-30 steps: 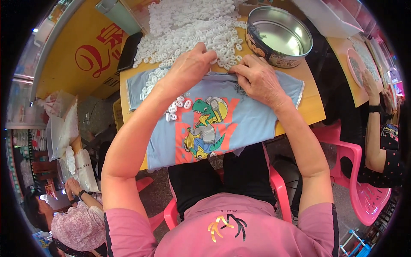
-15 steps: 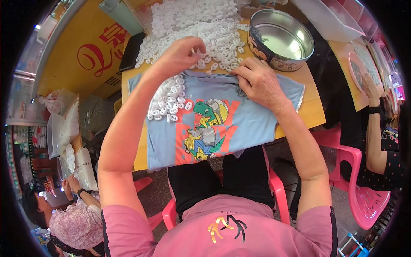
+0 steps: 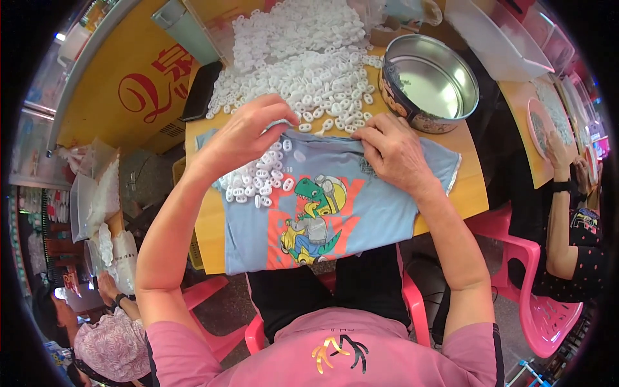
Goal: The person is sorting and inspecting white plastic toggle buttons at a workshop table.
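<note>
A light blue T-shirt [image 3: 387, 219] with a cartoon dinosaur print lies spread over the table edge and my lap. My left hand [image 3: 248, 132] pinches its far edge, which is lifted a little between thumb and fingers. Close by on the cloth is a small heap of white plastic pieces [image 3: 258, 180], each with two holes; one blurred piece [image 3: 299, 156] is apart from it. My right hand [image 3: 394, 151] has its fingers closed on the shirt's far edge near the tin. Beside that hand, a cluster of tiny dark grey bits [image 3: 367, 168] shows on the cloth.
Beyond the shirt spreads a large pile of white pieces [image 3: 296, 39]. A round metal tin [image 3: 477, 97] with some grey bits stands at far right. A dark phone [image 3: 202, 90] lies at far left. Co-workers sit on both sides; a pink chair [image 3: 529, 264] is at right.
My left hand has come down from the white pile to the shirt's far edge and taken hold of it. My right hand remains at that edge.
</note>
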A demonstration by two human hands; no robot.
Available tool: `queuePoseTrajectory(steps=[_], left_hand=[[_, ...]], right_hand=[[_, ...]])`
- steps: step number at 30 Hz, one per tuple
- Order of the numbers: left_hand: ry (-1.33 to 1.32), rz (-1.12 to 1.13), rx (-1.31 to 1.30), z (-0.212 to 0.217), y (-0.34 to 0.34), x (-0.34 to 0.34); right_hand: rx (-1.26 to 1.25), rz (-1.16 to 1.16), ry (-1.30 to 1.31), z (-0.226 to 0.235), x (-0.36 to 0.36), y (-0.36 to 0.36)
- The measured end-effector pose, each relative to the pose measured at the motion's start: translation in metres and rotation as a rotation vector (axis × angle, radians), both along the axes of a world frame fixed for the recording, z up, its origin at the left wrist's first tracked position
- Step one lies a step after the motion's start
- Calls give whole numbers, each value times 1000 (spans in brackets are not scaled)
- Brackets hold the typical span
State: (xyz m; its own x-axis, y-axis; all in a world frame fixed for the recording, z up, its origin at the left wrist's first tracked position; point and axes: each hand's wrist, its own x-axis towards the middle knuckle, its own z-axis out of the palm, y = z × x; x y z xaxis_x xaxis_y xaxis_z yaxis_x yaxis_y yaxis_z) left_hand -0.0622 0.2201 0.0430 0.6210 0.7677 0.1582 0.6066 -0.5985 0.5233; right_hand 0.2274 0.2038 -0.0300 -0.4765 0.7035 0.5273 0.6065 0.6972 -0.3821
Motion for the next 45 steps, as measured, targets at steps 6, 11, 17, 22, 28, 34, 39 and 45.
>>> queuePoseTrajectory(steps=[6,11,17,22,28,34,39,45], left_hand=[[-17,24,431,-33,41,30],[84,-9,413,-38,47,15],[121,-59,292,-28,39,-23],[-277,214,120,-30,36,-90],[-647,434,-182,-43,25,-135],[-614,477,-267,-54,28,-128],[-533,492,112,-26,20,-75],[-467,-312,-81,-8,-51,38]], right_hand=[[-16,-8,-5,3,0,1],[-51,-14,5,4,-1,2],[-60,-11,-8,5,-1,4],[-83,-20,4,6,-7,3],[-72,0,-29,10,-5,5],[-148,-67,-39,18,-8,2],[-100,-165,-129,21,-13,3],[31,-180,-219,23,-25,9]])
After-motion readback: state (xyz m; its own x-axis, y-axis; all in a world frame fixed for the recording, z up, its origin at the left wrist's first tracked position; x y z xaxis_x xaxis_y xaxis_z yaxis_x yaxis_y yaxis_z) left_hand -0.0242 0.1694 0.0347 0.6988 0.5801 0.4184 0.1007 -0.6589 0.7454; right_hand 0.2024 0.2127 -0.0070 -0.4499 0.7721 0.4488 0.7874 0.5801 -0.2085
